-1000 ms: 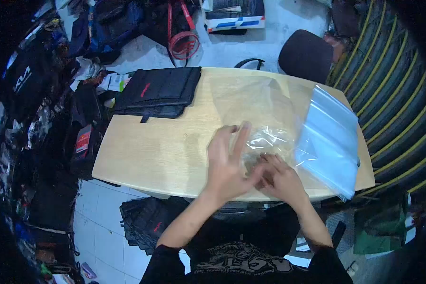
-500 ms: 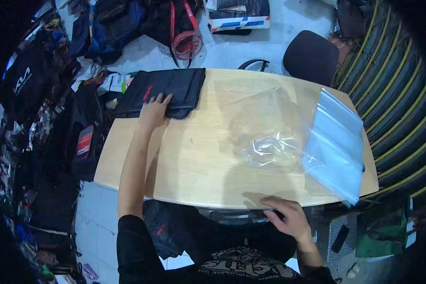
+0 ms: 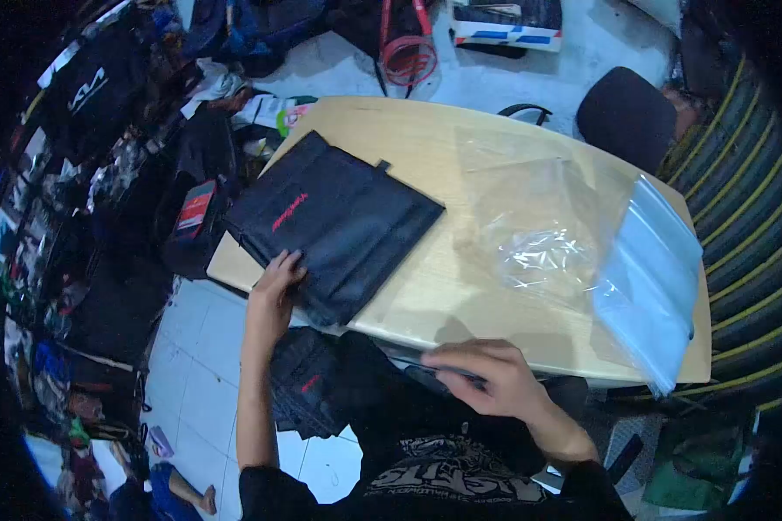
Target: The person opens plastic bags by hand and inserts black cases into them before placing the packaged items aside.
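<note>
A flat black case (image 3: 347, 213) with red lettering lies at a slant across the left part of the light wooden table (image 3: 408, 304). My left hand (image 3: 276, 282) grips its near left edge, fingers on top; the thumb is mostly hidden. Over the table's front edge hovers my right hand (image 3: 491, 378), its thumb and fingers apart around a dark gap, with nothing clearly held. A crumpled clear plastic bag (image 3: 543, 252) lies right of the case. Beside it, a stack of bluish plastic sleeves (image 3: 652, 278) reaches over the front edge.
Another black case with red lettering (image 3: 308, 382) is below the table's front edge. A dark stool seat (image 3: 626, 117) stands beyond the table, and ribbed black rolls with yellow stripes (image 3: 747, 234) line the right. At lower left, another person's leg and foot (image 3: 191, 493) show.
My left hand went from the plastic to the black case, which has come nearer and turned. My right hand has drawn back from the plastic to the front edge. The camera view has shifted.
</note>
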Demonstrator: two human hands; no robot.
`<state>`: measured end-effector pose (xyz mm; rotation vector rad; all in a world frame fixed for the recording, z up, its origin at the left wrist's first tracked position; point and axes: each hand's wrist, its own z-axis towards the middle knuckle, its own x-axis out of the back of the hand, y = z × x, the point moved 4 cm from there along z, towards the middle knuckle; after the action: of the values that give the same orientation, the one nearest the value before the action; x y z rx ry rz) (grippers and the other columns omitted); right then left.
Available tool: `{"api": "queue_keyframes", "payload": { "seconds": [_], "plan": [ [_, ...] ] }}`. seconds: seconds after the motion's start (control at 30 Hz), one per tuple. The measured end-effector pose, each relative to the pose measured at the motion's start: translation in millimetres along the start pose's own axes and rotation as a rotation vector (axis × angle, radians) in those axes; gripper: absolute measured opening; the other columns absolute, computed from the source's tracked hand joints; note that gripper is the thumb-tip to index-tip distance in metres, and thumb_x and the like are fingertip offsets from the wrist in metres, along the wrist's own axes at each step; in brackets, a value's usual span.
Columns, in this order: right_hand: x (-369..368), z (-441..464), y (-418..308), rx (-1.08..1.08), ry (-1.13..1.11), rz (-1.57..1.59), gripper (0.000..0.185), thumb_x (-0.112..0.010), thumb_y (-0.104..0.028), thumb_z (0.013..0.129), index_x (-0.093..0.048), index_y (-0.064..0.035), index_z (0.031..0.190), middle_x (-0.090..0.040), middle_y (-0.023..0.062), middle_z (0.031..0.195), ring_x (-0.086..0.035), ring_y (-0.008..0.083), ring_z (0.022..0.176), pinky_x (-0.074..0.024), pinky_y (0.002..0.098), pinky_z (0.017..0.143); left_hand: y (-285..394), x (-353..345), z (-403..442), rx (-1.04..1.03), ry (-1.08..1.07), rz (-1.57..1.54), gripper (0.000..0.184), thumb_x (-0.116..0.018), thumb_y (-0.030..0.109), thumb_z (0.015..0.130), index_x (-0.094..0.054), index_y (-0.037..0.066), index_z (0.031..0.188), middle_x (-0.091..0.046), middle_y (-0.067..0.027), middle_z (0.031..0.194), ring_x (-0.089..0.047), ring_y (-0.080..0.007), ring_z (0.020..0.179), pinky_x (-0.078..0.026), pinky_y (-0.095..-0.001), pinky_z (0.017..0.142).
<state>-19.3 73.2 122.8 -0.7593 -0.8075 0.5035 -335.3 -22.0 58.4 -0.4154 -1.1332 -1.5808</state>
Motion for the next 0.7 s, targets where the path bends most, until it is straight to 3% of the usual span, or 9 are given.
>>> {"api": "queue_keyframes", "payload": {
  "seconds": [0.1, 0.2, 0.23, 0.3, 0.33, 0.37, 0.47, 0.6, 0.7],
  "plan": [
    [-15.4, 39.0, 11.5, 0.121, 0.132, -0.075, 0.020, -0.066, -0.006, 0.083, -0.068, -0.0068, 0.102, -0.071, 0.0108, 0.090, -0.069, 0.0236, 0.076, -0.0538, 0.0314, 0.070, -8.8, 44.6, -52.3, 0.240, -0.002, -0.053, 0.059, -0.043, -0.020, 0.065, -0.060, 0.002, 0.117, -0.052, -0.0160, 0.136, -0.044, -0.0307, 0.133, -0.028, -0.0398, 0.113],
    [-27.1, 100.1, 50.1, -0.226, 0.268, -0.184, 0.023, -0.061, -0.023, 0.089, -0.066, -0.0061, 0.104, -0.069, 0.0144, 0.096, -0.067, 0.0298, 0.088, -0.0530, 0.0371, 0.080, -61.8, 45.7, -92.4, 0.559, 0.532, -0.455, 0.058, -0.044, -0.014, 0.074, -0.049, -0.002, 0.130, -0.043, -0.0171, 0.144, -0.037, -0.0290, 0.137, -0.023, -0.0388, 0.114],
    [-29.7, 118.5, 71.6, -0.297, 0.251, -0.368, 0.034, -0.062, -0.031, 0.087, -0.064, -0.0042, 0.109, -0.067, 0.0168, 0.101, -0.065, 0.0320, 0.094, -0.0519, 0.0384, 0.084, -67.7, 43.0, -96.9, 0.609, 0.535, -0.408, 0.050, -0.051, -0.001, 0.085, -0.044, -0.002, 0.135, -0.039, -0.0188, 0.146, -0.038, -0.0294, 0.135, -0.027, -0.0397, 0.112],
    [-39.5, 143.0, 110.2, -0.447, 0.086, -0.527, 0.053, -0.064, -0.044, 0.084, -0.060, -0.0005, 0.115, -0.064, 0.0211, 0.109, -0.062, 0.0353, 0.102, -0.0503, 0.0401, 0.088, -60.1, 25.1, -94.8, 0.901, 0.700, -0.916, 0.053, -0.059, 0.016, 0.091, -0.041, -0.003, 0.137, -0.039, -0.0233, 0.144, -0.039, -0.0279, 0.133, -0.033, -0.0389, 0.108],
    [-44.9, 147.5, 128.4, -0.529, -0.074, -0.498, 0.060, -0.064, -0.048, 0.083, -0.058, 0.0012, 0.117, -0.062, 0.0229, 0.111, -0.060, 0.0364, 0.105, -0.0499, 0.0406, 0.089, -33.0, 26.8, -82.2, 0.986, 0.548, -0.948, 0.063, -0.063, 0.031, 0.091, -0.040, -0.005, 0.138, -0.049, -0.0255, 0.133, -0.047, -0.0268, 0.126, -0.038, -0.0374, 0.103],
    [-51.9, 149.6, 144.7, -0.602, -0.235, -0.473, 0.067, -0.065, -0.052, 0.081, -0.056, 0.0030, 0.119, -0.061, 0.0248, 0.114, -0.059, 0.0375, 0.108, -0.0495, 0.0410, 0.091, -33.7, 23.7, -82.0, 0.984, 0.468, -0.934, 0.063, -0.063, 0.032, 0.091, -0.040, -0.005, 0.137, -0.051, -0.0246, 0.129, -0.050, -0.0265, 0.122, -0.039, -0.0368, 0.102],
    [-61.7, 141.8, 145.3, -0.591, -0.067, -0.485, 0.070, -0.068, -0.050, 0.080, -0.055, 0.0057, 0.120, -0.064, 0.0261, 0.107, -0.063, 0.0372, 0.102, -0.0500, 0.0416, 0.089, -34.7, 5.3, -98.4, 0.978, 0.273, -0.966, 0.068, -0.060, 0.040, 0.092, -0.040, -0.008, 0.136, -0.060, -0.0191, 0.117, -0.060, -0.0252, 0.105, -0.043, -0.0335, 0.097],
    [-67.8, 145.9, 135.8, -0.673, 0.026, -0.491, 0.058, -0.067, -0.043, 0.084, -0.057, 0.0052, 0.115, -0.065, 0.0253, 0.104, -0.063, 0.0383, 0.099, -0.0501, 0.0417, 0.088, 8.1, -2.9, -100.3, 0.881, 0.400, -0.832, 0.076, -0.050, 0.052, 0.095, -0.037, -0.010, 0.137, -0.054, -0.0188, 0.127, -0.057, -0.0265, 0.111, -0.042, -0.0314, 0.097],
    [-72.2, 159.4, 132.1, -0.540, 0.013, -0.511, 0.045, -0.063, -0.038, 0.089, -0.059, 0.0047, 0.101, -0.066, 0.0247, 0.098, -0.065, 0.0385, 0.094, -0.0520, 0.0449, 0.082, 26.3, -9.7, -104.1, 0.948, 0.361, -1.074, 0.073, -0.066, 0.034, 0.089, -0.033, -0.008, 0.138, -0.049, -0.0209, 0.131, -0.056, -0.0292, 0.113, -0.046, -0.0357, 0.096]
  ]
}}
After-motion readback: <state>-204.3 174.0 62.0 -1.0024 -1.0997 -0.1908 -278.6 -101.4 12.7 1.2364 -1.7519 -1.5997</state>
